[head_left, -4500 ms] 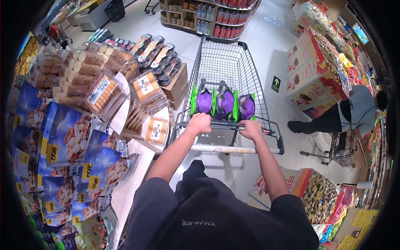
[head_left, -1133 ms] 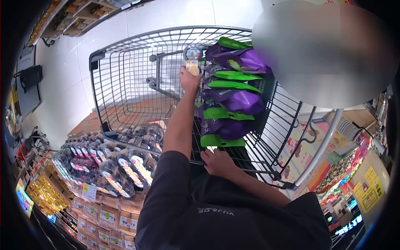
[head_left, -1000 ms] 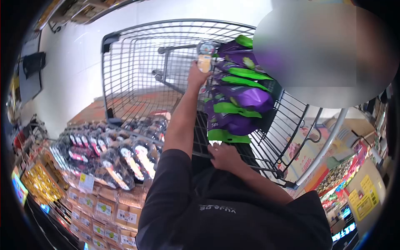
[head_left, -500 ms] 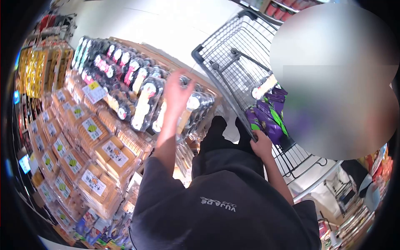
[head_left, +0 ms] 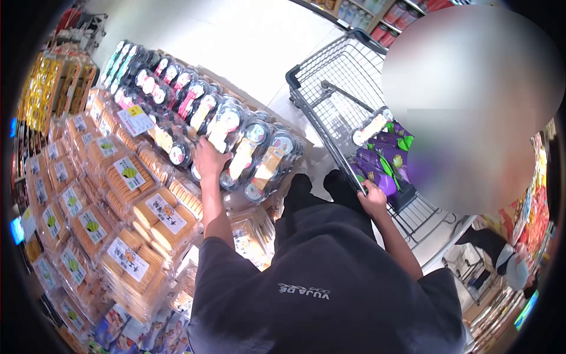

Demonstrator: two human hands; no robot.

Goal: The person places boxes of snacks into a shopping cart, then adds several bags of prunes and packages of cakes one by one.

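Observation:
My left hand lies on the near part of a plastic-wrapped multipack of round dark-lidded cups with a pale label. Its thumb and fingers are around the pack, and the palm hides part of it. Similar multipacks lie beside it, sloping on the display. My right hand is closed on the side rim of a dark wire shopping cart. Inside the cart are one such cup multipack and several purple-and-green bags.
Stacked clear packs of biscuits fill the display at left, with a price card above them. Yellow packages stand farther left. Shelves with red goods are at the top. A blurred area covers the right, and part of a person shows below it.
My left hand has come down from above the display onto a cup multipack. My right hand stays on the cart rim. The view has shifted slightly.

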